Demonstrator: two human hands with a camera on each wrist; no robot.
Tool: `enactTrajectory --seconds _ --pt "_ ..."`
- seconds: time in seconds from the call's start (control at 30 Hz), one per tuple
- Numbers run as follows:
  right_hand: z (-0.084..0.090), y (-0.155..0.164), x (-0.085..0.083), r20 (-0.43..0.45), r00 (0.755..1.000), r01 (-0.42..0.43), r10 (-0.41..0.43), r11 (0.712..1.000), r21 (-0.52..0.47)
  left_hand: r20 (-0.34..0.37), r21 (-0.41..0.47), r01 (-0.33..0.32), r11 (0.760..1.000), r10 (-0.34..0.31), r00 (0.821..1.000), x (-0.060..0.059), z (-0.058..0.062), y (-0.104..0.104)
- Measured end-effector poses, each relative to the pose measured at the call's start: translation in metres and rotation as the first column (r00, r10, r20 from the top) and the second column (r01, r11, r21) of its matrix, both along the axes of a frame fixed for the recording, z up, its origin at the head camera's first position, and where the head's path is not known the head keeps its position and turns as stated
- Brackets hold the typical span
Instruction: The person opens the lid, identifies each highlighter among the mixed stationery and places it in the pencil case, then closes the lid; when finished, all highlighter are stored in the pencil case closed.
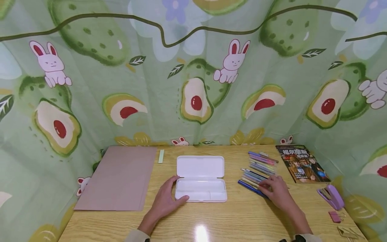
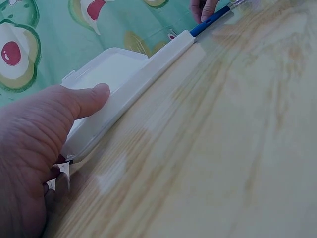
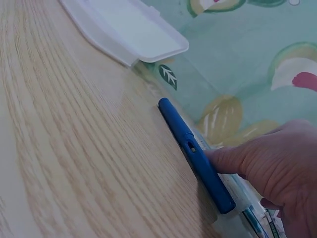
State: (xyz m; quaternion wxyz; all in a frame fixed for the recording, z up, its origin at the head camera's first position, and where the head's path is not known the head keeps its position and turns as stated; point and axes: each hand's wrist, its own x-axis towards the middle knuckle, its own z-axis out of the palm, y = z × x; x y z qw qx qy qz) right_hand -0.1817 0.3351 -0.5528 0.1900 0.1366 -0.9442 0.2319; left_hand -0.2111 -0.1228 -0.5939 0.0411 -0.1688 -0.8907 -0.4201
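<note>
The case (image 1: 201, 179) lies open near the middle of the table (image 1: 242, 218), lid thrown back toward the far edge, tray toward the person. Its long axis runs parallel to the near edge.

The left hand (image 1: 165, 201) rests at the tray's left end. The thumb lies along the near wall and the fingers reach round the left corner; the left wrist view shows the thumb pressed flat against the white rim (image 2: 124, 96). It steadies the case rather than lifting it.

The pens (image 1: 258, 168) lie in a loose row to the right of the case, between it and the book (image 1: 302, 163) at the far right corner. Their long axes run roughly left to right, slightly slanted, so they lie nearly in line with the tray. The blue pen (image 1: 251, 188) is nearest the near edge and nearest the case.

The right hand (image 1: 276, 191) covers the right ends of the nearest pens. In the right wrist view its fingertips (image 3: 228, 161) touch the blue pen's side (image 3: 198, 158); whether they have closed round it cannot be told.

The right hand is the nearer to the pens. The tray lies to its left, with bare table between the blue pen's tip and the tray's right end.

A folder (image 1: 119, 178) lies at the left edge, and a stapler (image 1: 331, 196) at the right edge.
</note>
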Motion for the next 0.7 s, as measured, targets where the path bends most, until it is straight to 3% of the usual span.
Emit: enactTrajectory --seconds 0.27,0.47,0.7 --pt "-0.003 0.002 0.0 0.041 0.999 0.003 -0.003 1.0 -0.001 -0.05 0.007 -0.026 1.0 0.026 0.998 0.002 0.002 0.001" --pt "0.006 0.004 0.003 0.113 0.993 0.038 -0.035 0.999 -0.023 -0.033 -0.012 -0.038 0.999 0.037 0.999 0.001 0.0 0.002" --pt "0.018 0.001 0.002 0.025 0.998 0.06 -0.058 0.994 -0.096 -0.024 -0.022 -0.04 0.999 0.039 0.999 0.001 0.001 0.001"
